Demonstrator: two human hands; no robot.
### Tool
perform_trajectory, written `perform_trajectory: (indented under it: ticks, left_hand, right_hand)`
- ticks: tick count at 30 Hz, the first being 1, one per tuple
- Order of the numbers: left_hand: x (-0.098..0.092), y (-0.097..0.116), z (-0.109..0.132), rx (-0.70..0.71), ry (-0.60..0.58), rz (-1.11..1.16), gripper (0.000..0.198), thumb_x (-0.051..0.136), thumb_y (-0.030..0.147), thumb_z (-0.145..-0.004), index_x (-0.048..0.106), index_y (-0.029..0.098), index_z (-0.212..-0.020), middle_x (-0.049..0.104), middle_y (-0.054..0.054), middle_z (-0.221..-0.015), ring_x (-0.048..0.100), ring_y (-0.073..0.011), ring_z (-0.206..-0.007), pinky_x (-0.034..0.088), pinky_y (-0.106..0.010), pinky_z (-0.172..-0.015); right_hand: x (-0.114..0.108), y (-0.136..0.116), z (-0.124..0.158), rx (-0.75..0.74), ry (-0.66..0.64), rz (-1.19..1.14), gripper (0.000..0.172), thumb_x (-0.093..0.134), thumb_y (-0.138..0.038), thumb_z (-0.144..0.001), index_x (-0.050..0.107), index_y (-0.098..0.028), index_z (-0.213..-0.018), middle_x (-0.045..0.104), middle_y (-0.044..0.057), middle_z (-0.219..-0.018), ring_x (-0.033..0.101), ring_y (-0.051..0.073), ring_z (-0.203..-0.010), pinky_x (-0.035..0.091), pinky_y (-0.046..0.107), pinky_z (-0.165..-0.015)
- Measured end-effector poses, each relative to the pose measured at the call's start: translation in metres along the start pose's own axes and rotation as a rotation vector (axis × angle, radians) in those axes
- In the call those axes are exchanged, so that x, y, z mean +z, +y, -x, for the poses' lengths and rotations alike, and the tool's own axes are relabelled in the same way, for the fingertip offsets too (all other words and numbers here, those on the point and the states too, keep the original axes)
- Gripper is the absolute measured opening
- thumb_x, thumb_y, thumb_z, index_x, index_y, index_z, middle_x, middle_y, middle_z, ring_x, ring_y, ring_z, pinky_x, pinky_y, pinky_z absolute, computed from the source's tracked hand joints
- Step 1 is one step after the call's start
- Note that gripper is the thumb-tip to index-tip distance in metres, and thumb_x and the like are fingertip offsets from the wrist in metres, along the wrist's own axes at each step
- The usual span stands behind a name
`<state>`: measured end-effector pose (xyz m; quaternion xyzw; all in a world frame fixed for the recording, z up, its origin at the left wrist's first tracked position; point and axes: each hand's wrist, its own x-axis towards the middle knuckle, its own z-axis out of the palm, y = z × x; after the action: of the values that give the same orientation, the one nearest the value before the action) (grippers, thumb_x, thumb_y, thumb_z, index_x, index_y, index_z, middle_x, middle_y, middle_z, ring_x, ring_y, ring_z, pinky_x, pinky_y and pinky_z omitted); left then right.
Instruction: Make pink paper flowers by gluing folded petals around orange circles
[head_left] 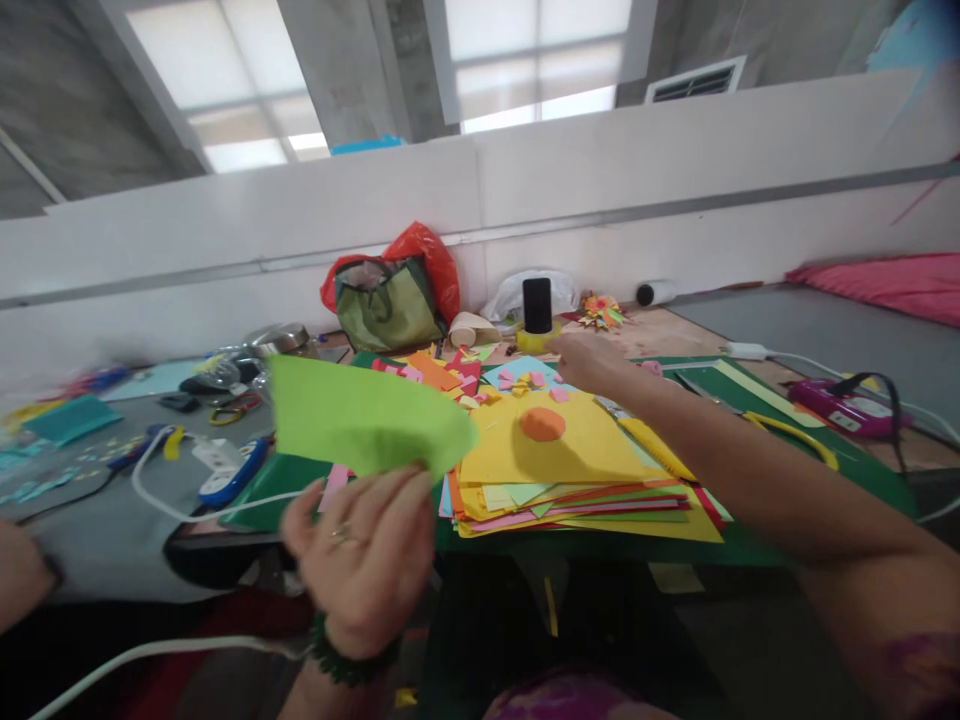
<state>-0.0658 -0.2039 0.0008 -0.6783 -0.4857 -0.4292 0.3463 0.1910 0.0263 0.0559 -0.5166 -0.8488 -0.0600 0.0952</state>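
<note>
My left hand (367, 555) is raised near the table's front edge, its fingers pinched on the lower edge of a light green paper sheet (360, 415) that it holds up in the air. My right hand (589, 362) reaches far across the table, over small pink and orange paper scraps (536, 380) near a black cylinder on a yellow tape roll (537, 312); its fingers are blurred. Below that arm lies a stack of coloured paper (577, 480), yellow on top, with an orange paper disc (543, 424) resting on it.
A red and green bag (390, 290) stands against the white partition. A pink glue gun (847, 405) with its cable lies at the right. White cables, scissors (232, 408), a blue tool and teal scraps lie at the left. Another person's arm (19, 575) shows at the left edge.
</note>
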Motion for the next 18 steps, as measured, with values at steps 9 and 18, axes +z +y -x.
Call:
perform_trajectory:
  ticks: [9,18]
  left_hand:
    - [0.107,0.075,-0.017,0.228,-0.287,0.022,0.021,0.049,0.007,-0.089,0.061,0.021,-0.078,0.069,0.001,-0.076,0.059,-0.0158,-0.072,0.033,-0.037,-0.096]
    - [0.129,0.071,-0.001,0.123,-0.603,0.167,0.012,0.058,0.014,-0.088,0.067,0.021,-0.081,0.071,-0.003,-0.083,0.058,-0.0181,-0.074,0.043,-0.034,-0.073]
  right_hand:
    - [0.019,-0.012,0.122,-0.675,0.395,-0.099,0.019,0.054,-0.019,-0.089,0.066,-0.016,-0.104,0.07,0.012,-0.111,0.06,0.027,-0.106,0.049,0.042,-0.091]
    - [0.074,0.008,0.12,-0.522,0.211,-0.199,0.022,0.044,-0.014,-0.095,0.064,-0.016,-0.085,0.069,0.01,-0.089,0.062,0.02,-0.086,0.05,0.033,-0.075]
